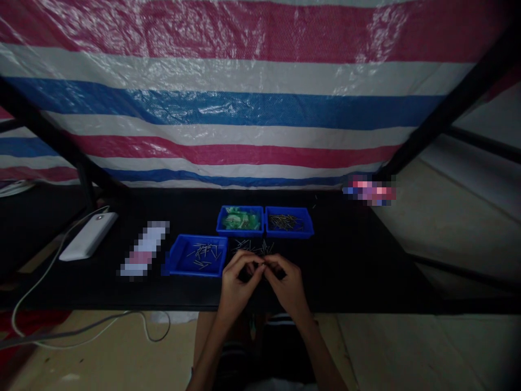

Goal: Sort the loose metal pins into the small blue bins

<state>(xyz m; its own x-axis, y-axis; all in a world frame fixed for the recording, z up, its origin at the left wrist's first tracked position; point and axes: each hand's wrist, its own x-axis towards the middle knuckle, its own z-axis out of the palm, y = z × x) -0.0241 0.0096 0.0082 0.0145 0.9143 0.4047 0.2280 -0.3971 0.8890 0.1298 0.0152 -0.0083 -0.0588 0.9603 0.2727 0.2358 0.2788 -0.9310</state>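
Close together above the front of the black table, my left hand [241,277] and my right hand [286,279] meet at the fingertips. Both are pinched closed, and what lies between the fingers is too small and dark to make out. Just beyond them, several thin metal pin-like pieces [243,246] lie loose on the table. To the left, a blue tray [175,266] holds several similar slim pieces. Behind my hands stand two smaller blue trays: the left tray [220,231] contains green and pale plastic pieces, the right tray [310,228] a pile of thin metal pieces.
A white power bank [88,236] with a cable [40,279] lies at the table's left. Beside it is a blurred-out flat object [145,250]; another blurred item [370,190] is at the back right. A striped plastic sheet [244,108] hangs behind the black table [345,271], between dark frame bars.
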